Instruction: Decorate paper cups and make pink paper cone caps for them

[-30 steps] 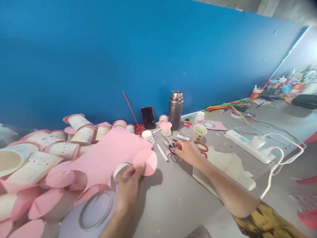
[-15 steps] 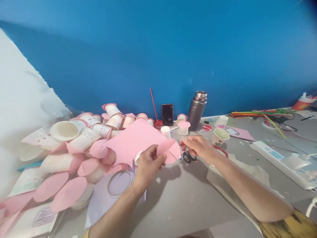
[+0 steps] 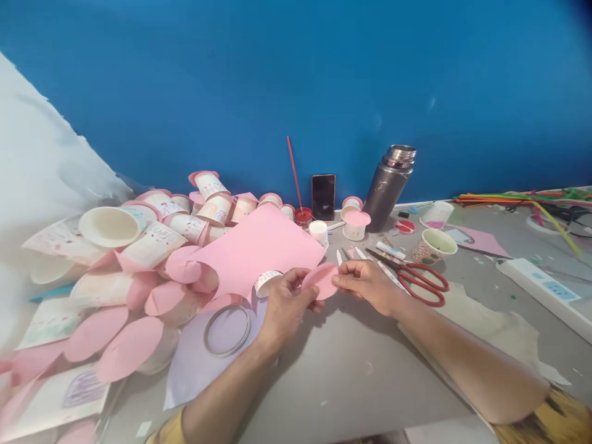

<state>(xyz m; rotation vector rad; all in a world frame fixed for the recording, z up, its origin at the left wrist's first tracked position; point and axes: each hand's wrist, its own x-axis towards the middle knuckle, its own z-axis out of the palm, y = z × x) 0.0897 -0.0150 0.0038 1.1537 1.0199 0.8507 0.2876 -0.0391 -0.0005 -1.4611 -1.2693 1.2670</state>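
Note:
Between my hands is a pink paper disc, creased or slit across its middle. My left hand pinches its left side, thumb on the near face. At the right edge, the closed fingers of my right hand grip the same disc. Just beyond my right hand lie red-handled scissors and several white markers. A large sheet of pink paper rests behind my left hand, near a small white paper cup.
Many paper cups with pink discs are heaped at the left. A grey ring lies on lilac paper. A dark flask, a phone and a red paint pot stand along the blue wall. A power strip lies right.
My right hand has come to the disc and now grips its right edge. The disc has tilted between my hands. The view has shifted, bringing the scissors and markers into sight.

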